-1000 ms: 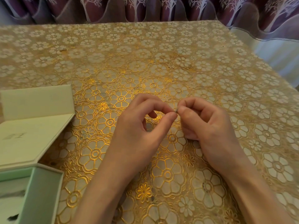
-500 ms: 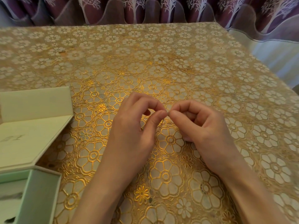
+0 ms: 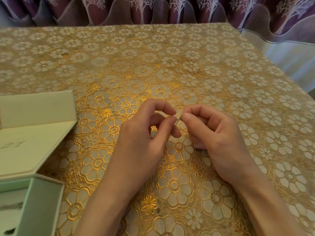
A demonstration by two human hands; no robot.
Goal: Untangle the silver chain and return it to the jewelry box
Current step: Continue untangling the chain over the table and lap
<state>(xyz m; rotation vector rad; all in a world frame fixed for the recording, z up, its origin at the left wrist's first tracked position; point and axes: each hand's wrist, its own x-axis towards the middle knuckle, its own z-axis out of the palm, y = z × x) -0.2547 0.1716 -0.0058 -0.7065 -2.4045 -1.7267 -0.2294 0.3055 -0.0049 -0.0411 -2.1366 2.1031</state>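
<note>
Just above the table's middle, my left hand (image 3: 146, 133) and my right hand (image 3: 214, 132) meet fingertip to fingertip. Each pinches the thin silver chain (image 3: 178, 118) between thumb and forefinger. Only a tiny glint of the chain shows in the gap between the tips; the rest is hidden by the fingers. The pale green jewelry box (image 3: 40, 205) stands open at the lower left, its lid (image 3: 34, 133) folded back flat on the table. The box's inside is mostly cut off by the frame.
A gold floral-patterned cloth (image 3: 170, 65) covers the table. Purple curtains with white tree prints (image 3: 153, 9) hang behind the far edge. The table's right edge (image 3: 276, 65) drops off to a pale floor.
Both hands stay pinched together on the chain. Their fingertips have parted a little, leaving a small gap with the chain showing.
</note>
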